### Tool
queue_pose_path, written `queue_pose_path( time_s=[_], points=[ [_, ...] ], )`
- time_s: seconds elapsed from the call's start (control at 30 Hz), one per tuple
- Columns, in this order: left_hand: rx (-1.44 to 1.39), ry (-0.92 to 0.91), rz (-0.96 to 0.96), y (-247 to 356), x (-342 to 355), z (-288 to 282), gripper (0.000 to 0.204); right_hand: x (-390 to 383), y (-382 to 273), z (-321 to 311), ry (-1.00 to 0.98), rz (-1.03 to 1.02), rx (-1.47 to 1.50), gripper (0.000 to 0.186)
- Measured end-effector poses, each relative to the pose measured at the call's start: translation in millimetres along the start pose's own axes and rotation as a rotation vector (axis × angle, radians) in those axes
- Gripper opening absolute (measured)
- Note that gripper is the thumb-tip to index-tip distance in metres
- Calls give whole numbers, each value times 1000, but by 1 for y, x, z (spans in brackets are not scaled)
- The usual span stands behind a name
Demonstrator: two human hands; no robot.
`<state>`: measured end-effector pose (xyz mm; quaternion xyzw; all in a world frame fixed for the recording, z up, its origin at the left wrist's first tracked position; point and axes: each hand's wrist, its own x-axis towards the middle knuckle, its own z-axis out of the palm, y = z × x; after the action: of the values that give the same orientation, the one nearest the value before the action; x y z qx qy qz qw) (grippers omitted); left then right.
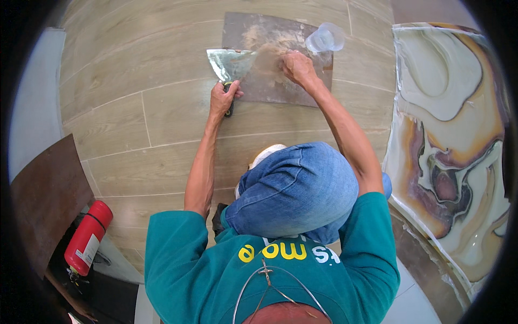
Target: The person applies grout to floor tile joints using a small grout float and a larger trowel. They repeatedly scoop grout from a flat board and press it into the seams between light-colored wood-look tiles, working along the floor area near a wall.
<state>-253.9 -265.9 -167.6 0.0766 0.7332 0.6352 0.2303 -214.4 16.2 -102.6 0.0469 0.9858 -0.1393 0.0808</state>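
Note:
My left hand (pixel 223 98) grips the dark handle of a wide scraper (pixel 221 62), whose shiny flat blade reaches over the left part of a grey-brown board (pixel 291 92) on the floor. My right hand (pixel 295 67) has its fingers curled over a patch of tan powder (pixel 264 38) on the board, just right of the blade; whether it holds anything I cannot make out. A translucent plastic cup (pixel 324 38) is near the board's upper right corner, above my right hand.
Wood-look tiles (pixel 135 75) surround the board. A glossy marble-patterned slab (pixel 442 81) lies along the right. At lower left are a brown panel (pixel 46 183) and a red fire extinguisher (pixel 89 237). My bent, jean-clad leg (pixel 297 194) is below the board.

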Motion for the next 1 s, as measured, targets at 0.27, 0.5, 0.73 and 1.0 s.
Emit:
queue_pose_path(
  time_s=[0.27,0.5,0.73,1.0],
  points=[
    [-75,-41,-16,-7,5,-3,36,7,15,-10,-77,-4,76,26],
    [-50,-75,-1,-9,10,0,39,13,14,17,18,-14,-32,23],
    [-41,-117,-53,-12,12,-4,51,-5,11,-15,131,-27,40,21],
    [119,-363,-18,19,16,-7,49,-38,53,-76,-131,77,879,27]
  ],
)
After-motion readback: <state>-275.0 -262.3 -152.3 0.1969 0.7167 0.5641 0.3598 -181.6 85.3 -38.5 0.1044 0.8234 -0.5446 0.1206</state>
